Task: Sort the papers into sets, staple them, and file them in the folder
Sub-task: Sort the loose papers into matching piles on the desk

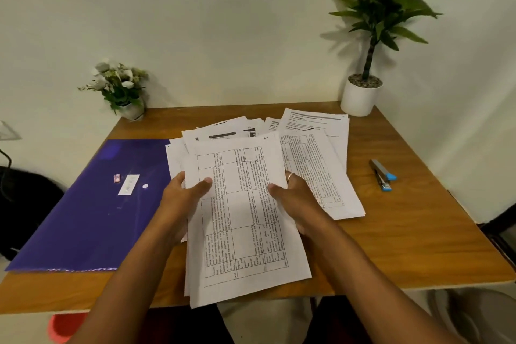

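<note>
I hold a stack of printed sheets [243, 220] with tables on them above the near middle of the wooden table [405, 232]. My left hand [181, 198] grips its left edge, thumb on top. My right hand [296, 204], with a ring on one finger, grips the right edge. Behind the stack, more loose papers [315, 153] lie spread and overlapping on the table. A purple folder [92, 209] lies flat at the left with a white label on it. A grey and blue stapler [382, 174] rests on the table at the right, apart from the papers.
A small white vase of white flowers [120, 89] stands at the back left corner. A tall green plant in a white pot [361, 95] stands at the back right. The wall runs right behind the table. A red object [62, 327] shows below the table's front edge.
</note>
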A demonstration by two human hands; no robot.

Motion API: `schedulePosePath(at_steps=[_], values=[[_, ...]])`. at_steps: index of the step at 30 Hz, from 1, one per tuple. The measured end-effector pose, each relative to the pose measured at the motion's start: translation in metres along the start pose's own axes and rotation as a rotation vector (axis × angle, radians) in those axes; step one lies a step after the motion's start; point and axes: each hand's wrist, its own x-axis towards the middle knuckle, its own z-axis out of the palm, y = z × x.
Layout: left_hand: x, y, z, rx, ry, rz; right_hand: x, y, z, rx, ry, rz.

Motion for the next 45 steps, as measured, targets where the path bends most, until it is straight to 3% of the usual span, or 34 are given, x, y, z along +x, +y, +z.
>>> schedulePosePath(at_steps=[4, 8, 11, 13, 23, 32, 37, 41, 45], values=[[-0.002, -0.011, -0.002, 0.140, -0.017, 0.069, 0.001, -0.005, -0.005, -0.065, 0.050, -0.099], [-0.001, -0.026, -0.004, 0.234, 0.066, 0.071, 0.020, -0.007, -0.042, -0.429, 0.446, -0.282], [-0.002, -0.030, -0.003, 0.315, 0.055, 0.092, 0.045, 0.005, -0.079, -0.740, 0.605, -0.187], [-0.003, -0.031, -0.001, 0.341, 0.042, 0.109, 0.057, 0.014, -0.096, -0.818, 0.630, -0.099], [0.004, -0.035, -0.005, 0.359, 0.035, 0.086, 0.073, 0.022, -0.106, -0.756, 0.730, -0.232], [0.005, -0.037, -0.004, 0.361, 0.040, 0.084, 0.080, 0.013, -0.101, -0.829, 0.707, -0.079], [0.004, -0.038, -0.006, 0.338, 0.025, 0.098, 0.081, 0.015, -0.100, -0.781, 0.740, -0.144], [0.004, -0.037, -0.007, 0.305, 0.022, 0.103, 0.078, 0.015, -0.100, -0.554, 0.732, -0.227], [0.004, -0.038, -0.007, 0.300, 0.021, 0.106, 0.075, 0.007, -0.108, -0.234, 0.678, -0.194]])
